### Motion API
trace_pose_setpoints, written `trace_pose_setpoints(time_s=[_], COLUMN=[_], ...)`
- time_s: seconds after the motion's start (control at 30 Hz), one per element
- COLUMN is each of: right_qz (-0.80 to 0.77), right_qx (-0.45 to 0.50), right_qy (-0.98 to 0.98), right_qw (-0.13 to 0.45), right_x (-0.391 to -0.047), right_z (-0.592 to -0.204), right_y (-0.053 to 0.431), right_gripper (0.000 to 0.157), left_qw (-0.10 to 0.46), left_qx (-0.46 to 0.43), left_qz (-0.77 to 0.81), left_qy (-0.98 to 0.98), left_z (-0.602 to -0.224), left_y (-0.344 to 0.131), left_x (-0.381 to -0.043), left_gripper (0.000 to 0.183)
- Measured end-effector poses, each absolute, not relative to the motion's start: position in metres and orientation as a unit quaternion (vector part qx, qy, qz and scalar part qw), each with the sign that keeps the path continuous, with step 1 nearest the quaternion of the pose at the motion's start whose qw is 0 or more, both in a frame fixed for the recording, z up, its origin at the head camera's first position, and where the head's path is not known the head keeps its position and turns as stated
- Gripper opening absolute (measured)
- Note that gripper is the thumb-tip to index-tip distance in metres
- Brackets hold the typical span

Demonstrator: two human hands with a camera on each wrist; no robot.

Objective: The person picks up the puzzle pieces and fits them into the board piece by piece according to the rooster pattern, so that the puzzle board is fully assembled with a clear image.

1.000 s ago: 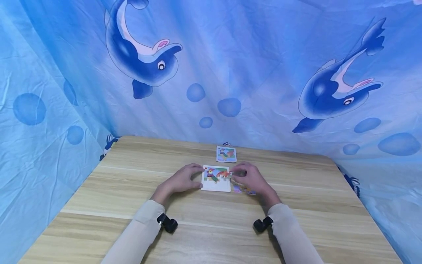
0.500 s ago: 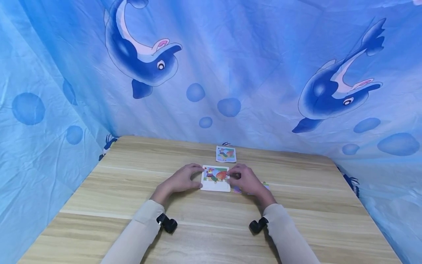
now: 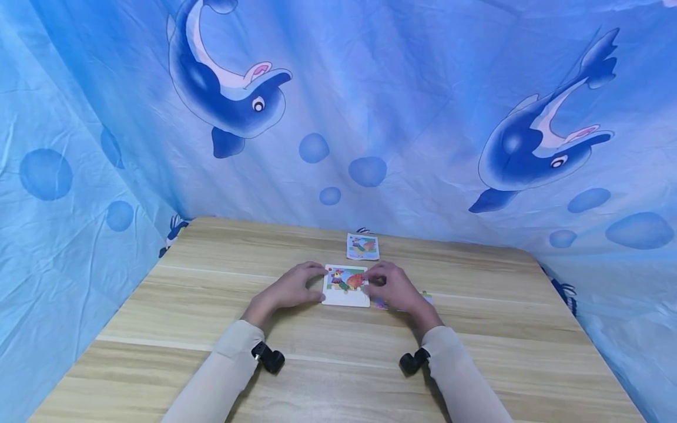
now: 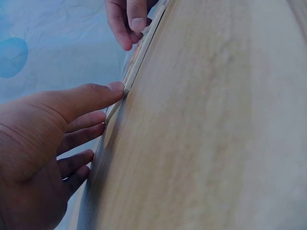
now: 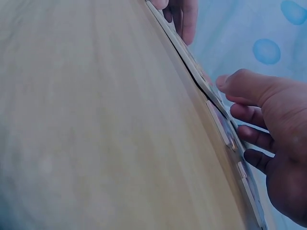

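- Rests the left hand point(image 3: 290, 286) against the left side of a puzzle board point(image 3: 346, 299), thumb at its near corner and fingertips at its far corner; well spread, fingers loosely bent, touching the edge.
- Holds the right hand point(image 3: 395, 289) at the board's right side, thumb and forefinger a little apart over its printed part; cannot tell from any view whether pinching a piece or only pressing down.
- Has the board lying flat on the bench point(image 3: 338, 358), about midway between left and right edges and nearer the far one.
- Shows a rooster picture point(image 3: 338, 279) on the board's far part, jagged along its near side, with bare white below.
- Has loose pieces point(image 3: 381, 303) just beside the board's near right corner, partly hidden under the right hand and wrist.
- Shows a small card point(image 3: 362, 247) with a similar rooster beyond the board, close to the bench's far edge.
- Wears pale sleeves point(image 3: 233, 358) with black devices point(image 3: 272, 360) at both wrists.
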State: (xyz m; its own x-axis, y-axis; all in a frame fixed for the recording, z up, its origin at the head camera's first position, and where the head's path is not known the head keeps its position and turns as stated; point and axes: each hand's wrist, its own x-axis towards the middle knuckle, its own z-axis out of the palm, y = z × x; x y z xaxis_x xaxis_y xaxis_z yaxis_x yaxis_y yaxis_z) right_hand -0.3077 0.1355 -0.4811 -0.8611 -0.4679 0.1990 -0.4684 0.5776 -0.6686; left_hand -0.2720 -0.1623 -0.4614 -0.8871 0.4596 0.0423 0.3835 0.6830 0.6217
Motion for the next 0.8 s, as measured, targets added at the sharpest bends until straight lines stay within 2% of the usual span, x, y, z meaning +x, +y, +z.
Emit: trace_pose_setpoints(time_s=[0.17,0.5,0.8], right_qz=[0.373,0.381,0.378], right_qx=[0.274,0.299,0.284], right_qy=[-0.886,-0.874,-0.881], right_qw=[0.016,0.013,-0.003], right_x=[-0.308,-0.309,-0.310], right_z=[-0.480,-0.484,-0.484], right_y=[0.128,0.119,0.117], right_gripper=[0.022,0.017,0.016], left_qw=[0.054,0.051,0.058], left_qx=[0.231,0.235,0.232], left_qz=[0.323,0.320,0.325], left_qy=[0.916,0.916,0.915], left_z=[-0.462,-0.463,-0.462], left_y=[-0.163,-0.162,-0.163], left_x=[-0.273,-0.274,-0.273], left_gripper=[0.064,0.064,0.064])
